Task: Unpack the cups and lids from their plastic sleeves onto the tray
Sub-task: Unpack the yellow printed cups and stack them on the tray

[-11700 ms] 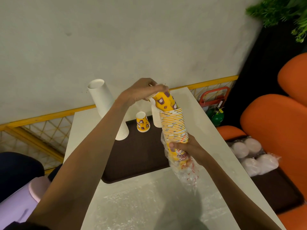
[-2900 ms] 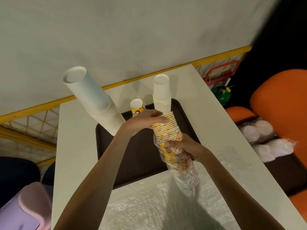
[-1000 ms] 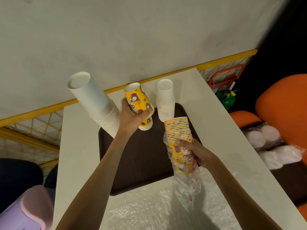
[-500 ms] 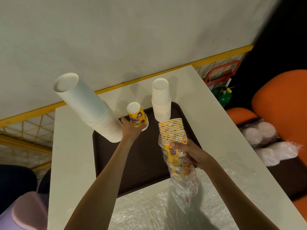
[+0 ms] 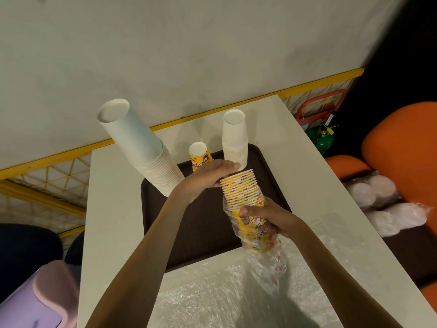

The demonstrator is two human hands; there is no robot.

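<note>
Item: stack of yellow printed paper cups (image 5: 242, 192), held upright above the near right part of a dark brown rectangular plastic tray (image 5: 205, 235), its upper rims bare and its lower half inside a crumpled clear plastic sleeve (image 5: 267, 263). Right hand (image 5: 268, 220) clenched round the sleeved lower part. Left hand (image 5: 208, 177) laid over the stack's top with fingers nearly straight and thumb at the rims; whether it had pinched any cup could not be told. Step judged in hand: lifting a batch of cups off the top. Advised: hold the sleeve firmly low down, take the rims evenly rather than by one edge, draw straight up so the nested cups part without crushing, and set them mouth-down beside the upturned yellow cups (image 5: 199, 157) at the tray's far edge, keeping clear of the leaning tall white cup stack (image 5: 142, 150) and the shorter white cup stack (image 5: 235, 138). Surface: white rectangular table (image 5: 111, 209), with a clear plastic sheet (image 5: 236, 292) at the near end. Room: pale wall, yellow mesh railing (image 5: 47, 176), orange padded seats (image 5: 402, 143), and bagged white lids (image 5: 387, 207) lying well apart to the right.
</note>
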